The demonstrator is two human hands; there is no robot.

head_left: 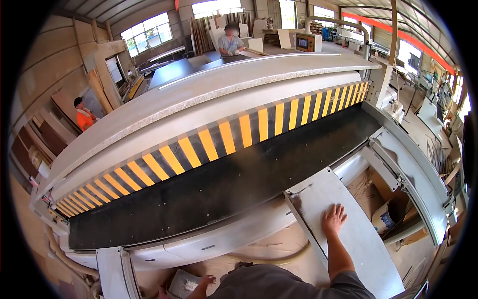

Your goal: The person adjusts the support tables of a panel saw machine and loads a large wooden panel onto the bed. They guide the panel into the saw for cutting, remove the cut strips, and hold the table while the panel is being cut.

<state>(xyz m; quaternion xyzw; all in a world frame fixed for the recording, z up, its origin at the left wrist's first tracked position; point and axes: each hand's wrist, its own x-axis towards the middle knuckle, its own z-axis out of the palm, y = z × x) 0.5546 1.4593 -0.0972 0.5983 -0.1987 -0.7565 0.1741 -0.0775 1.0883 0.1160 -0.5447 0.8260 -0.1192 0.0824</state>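
Note:
My right hand (334, 219) lies flat on a grey metal support table (348, 234), its fingers spread and nothing in them. Low in the view, my left hand (208, 280) hangs beside my body with its fingers apart, above the floor and near a grey box (184, 283). In front of me stretches the black bed (199, 204) of a long machine. Behind the bed runs a guard with yellow and black stripes (244, 130), under a long pale beam (224, 79).
Beyond the machine, a person in grey (230, 44) stands at a dark panel. Another person in orange (83, 117) is at the far left. A bucket (387, 217) stands right of the support table. A second metal support (112, 274) is at lower left.

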